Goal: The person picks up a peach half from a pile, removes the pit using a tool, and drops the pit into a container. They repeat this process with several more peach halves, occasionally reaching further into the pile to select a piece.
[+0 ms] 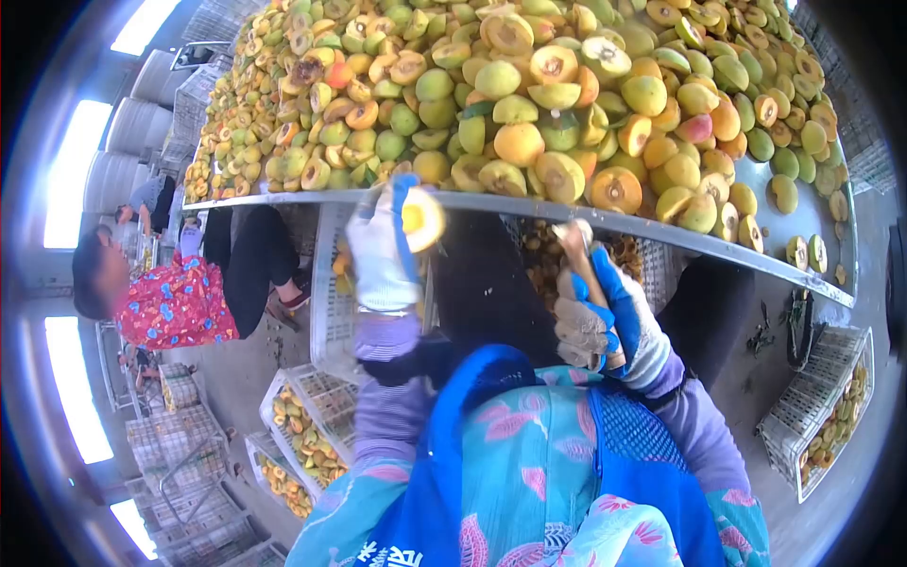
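Note:
Close to the table's front edge, my left hand [385,248], in a white and blue glove, holds a halved fruit [422,219] with its cut yellow face showing. My right hand [597,317], gloved in grey and blue, is wrapped round the wooden handle of a tool [581,265]; the tool's pale tip points up towards the table edge. The hands are apart. Beyond them a large heap of green, yellow and orange fruit [518,145], many pieces cut in half, covers the metal table [789,219].
Under the table edge a white crate [333,312] stands at left, with brown pieces [543,260] in a container near my right hand. Crates of fruit [307,439] [831,416] stand on the floor both sides. A person in a red top [184,298] sits at left.

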The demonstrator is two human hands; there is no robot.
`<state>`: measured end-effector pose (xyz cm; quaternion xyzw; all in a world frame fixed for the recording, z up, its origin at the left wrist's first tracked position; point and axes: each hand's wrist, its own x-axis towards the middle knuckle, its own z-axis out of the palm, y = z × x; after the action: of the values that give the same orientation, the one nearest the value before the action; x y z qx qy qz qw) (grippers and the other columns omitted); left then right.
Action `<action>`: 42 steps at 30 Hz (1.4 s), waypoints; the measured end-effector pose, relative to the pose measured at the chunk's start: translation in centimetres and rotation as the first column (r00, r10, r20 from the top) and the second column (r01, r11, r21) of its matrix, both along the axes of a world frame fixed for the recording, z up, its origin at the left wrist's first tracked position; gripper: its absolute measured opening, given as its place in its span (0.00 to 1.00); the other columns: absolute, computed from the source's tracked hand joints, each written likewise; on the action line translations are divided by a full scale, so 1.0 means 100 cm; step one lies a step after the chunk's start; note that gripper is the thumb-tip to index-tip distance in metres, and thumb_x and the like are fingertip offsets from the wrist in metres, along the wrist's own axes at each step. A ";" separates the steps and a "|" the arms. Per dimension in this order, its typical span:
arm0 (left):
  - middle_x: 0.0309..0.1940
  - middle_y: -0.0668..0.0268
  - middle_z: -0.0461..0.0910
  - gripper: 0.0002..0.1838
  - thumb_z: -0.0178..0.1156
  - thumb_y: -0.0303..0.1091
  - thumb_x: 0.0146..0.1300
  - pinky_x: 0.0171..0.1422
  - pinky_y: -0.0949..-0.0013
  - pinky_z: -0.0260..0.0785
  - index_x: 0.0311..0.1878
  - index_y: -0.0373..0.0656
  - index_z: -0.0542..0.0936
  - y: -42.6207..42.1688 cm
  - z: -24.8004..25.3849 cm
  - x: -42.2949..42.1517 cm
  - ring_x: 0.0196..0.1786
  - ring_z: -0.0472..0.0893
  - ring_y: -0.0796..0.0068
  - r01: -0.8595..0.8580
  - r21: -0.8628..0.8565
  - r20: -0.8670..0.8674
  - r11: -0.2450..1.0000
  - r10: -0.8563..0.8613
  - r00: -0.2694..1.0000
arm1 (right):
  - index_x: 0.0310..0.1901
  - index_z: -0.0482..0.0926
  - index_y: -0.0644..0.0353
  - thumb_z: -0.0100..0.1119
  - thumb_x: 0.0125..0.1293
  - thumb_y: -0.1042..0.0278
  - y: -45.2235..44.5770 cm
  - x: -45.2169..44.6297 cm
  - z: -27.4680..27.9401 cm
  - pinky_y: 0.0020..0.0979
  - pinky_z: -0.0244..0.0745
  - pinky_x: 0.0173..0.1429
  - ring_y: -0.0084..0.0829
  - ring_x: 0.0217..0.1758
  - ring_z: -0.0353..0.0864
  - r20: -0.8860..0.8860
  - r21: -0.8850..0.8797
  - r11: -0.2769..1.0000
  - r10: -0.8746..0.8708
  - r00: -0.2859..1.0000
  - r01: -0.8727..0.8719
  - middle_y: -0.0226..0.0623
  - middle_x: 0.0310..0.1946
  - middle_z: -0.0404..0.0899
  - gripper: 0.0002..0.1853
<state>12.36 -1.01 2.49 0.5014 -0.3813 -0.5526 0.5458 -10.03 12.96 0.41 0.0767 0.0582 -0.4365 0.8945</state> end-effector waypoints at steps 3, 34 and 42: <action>0.35 0.52 0.83 0.27 0.68 0.50 0.49 0.51 0.57 0.72 0.44 0.36 0.82 -0.047 0.003 0.011 0.43 0.82 0.52 0.262 -0.299 0.952 0.918 0.304 0.020 | 0.29 0.70 0.49 0.43 0.72 0.39 0.016 -0.001 -0.066 0.27 0.61 0.23 0.19 0.15 0.61 -0.055 0.252 0.968 0.032 0.998 -0.017 0.24 0.16 0.64 0.23; 0.46 0.57 0.82 0.29 0.41 0.52 0.75 0.58 0.69 0.70 0.52 0.31 0.77 -0.005 -0.004 -0.097 0.48 0.81 0.69 0.637 -0.233 0.261 0.735 -0.584 0.769 | 0.53 0.74 0.66 0.43 0.73 0.48 -0.043 0.010 0.003 0.45 0.73 0.47 0.56 0.41 0.80 -0.833 -0.454 0.884 -0.467 -0.298 -0.115 0.57 0.33 0.80 0.26; 0.50 0.56 0.79 0.22 0.44 0.40 0.74 0.58 0.66 0.73 0.56 0.30 0.73 0.011 0.006 -0.105 0.51 0.80 0.65 0.517 -0.284 0.000 0.808 -0.539 0.842 | 0.52 0.75 0.66 0.43 0.73 0.48 -0.035 0.004 0.026 0.44 0.72 0.49 0.55 0.44 0.79 -0.876 -0.402 0.914 -0.402 -0.267 -0.057 0.59 0.36 0.80 0.25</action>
<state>1.89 0.12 3.12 0.2727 -0.5555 -0.6444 0.4492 -9.66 9.49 3.03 -0.4191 0.6588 -0.4561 0.4270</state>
